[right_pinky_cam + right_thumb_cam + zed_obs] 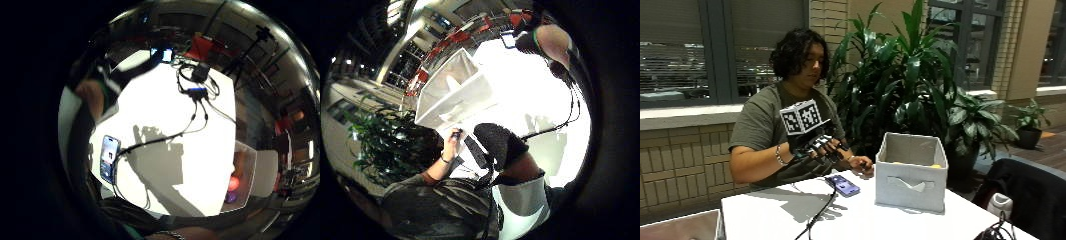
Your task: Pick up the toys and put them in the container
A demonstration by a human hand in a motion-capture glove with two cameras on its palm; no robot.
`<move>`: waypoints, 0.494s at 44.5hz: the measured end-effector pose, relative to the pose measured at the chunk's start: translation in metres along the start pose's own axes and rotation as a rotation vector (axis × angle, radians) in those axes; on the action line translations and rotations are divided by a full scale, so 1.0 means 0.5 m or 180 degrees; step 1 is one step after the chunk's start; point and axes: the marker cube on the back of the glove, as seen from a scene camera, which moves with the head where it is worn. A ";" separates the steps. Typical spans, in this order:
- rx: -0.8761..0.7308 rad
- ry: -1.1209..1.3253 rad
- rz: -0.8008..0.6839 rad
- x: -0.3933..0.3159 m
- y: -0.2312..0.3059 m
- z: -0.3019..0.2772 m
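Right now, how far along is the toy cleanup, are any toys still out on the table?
It looks nearly done. Toys already sit inside the grey container. The gloved right hand is raised above the table, holding nothing I can see. No toys show on the table, only a phone and cables.

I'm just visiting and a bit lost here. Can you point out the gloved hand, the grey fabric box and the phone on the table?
gloved right hand (821, 148): outside view, on its fingers, raised above the table.
grey fabric box (909, 184): outside view, on its front wall by the handle.
phone (842, 184): outside view, on its lit screen.
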 end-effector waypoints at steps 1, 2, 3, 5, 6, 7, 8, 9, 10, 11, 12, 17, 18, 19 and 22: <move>-0.0038 0.0000 0.0006 0.005 0.005 0.008; -0.0075 -0.0005 0.0017 0.009 0.008 0.016; -0.0107 -0.0012 0.0029 0.013 0.012 0.024; -0.0145 -0.0035 0.0047 0.018 0.017 0.036; -0.0149 -0.0051 0.0053 0.021 0.018 0.041; -0.0146 -0.0070 0.0058 0.024 0.019 0.045; -0.0136 -0.0090 0.0063 0.027 0.019 0.050; -0.0120 -0.0109 0.0070 0.031 0.018 0.054; -0.0097 -0.0124 0.0080 0.036 0.017 0.058; -0.0070 -0.0133 0.0092 0.041 0.015 0.062; -0.0041 -0.0138 0.0106 0.046 0.013 0.066; 0.0066 -0.0180 0.0187 0.068 0.005 0.084; 0.0078 -0.0198 0.0200 0.071 0.003 0.087; 0.0085 -0.0214 0.0211 0.074 0.002 0.091; 0.0080 -0.0242 0.0236 0.080 0.001 0.099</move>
